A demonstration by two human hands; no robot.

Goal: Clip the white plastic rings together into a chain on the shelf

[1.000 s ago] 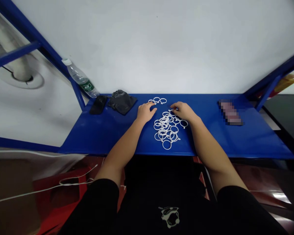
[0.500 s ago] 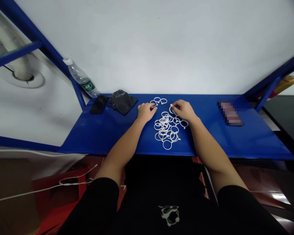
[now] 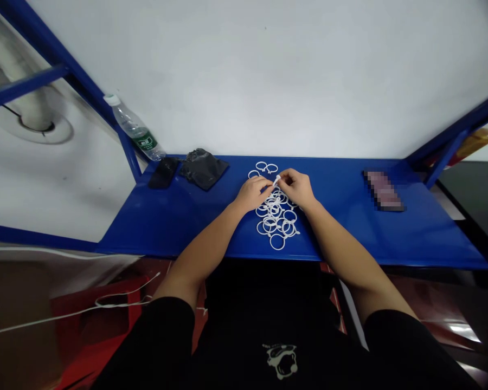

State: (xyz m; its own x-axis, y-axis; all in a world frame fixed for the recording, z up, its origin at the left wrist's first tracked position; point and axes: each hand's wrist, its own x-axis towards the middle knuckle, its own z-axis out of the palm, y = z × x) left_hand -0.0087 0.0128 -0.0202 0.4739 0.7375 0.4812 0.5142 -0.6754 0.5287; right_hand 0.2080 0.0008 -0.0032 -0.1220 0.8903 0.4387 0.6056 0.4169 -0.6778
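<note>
A pile of white plastic rings (image 3: pixel 277 219) lies on the blue shelf (image 3: pixel 187 216) in front of me. My left hand (image 3: pixel 252 193) and my right hand (image 3: pixel 295 188) meet just above the far end of the pile. Both pinch one white ring (image 3: pixel 276 180) between their fingertips. A few separate white rings (image 3: pixel 265 167) lie in a small group just beyond the hands, near the wall.
A clear water bottle (image 3: pixel 134 130) leans against the blue frame post at the back left. A black phone (image 3: pixel 163 173) and a crumpled black bag (image 3: pixel 203 167) lie left of the rings. A blurred flat object (image 3: pixel 383 190) lies on the right.
My right hand lifted a ring from the pile. My left hand moved right from the small group of rings and joined it, so both hands now pinch the ring together.
</note>
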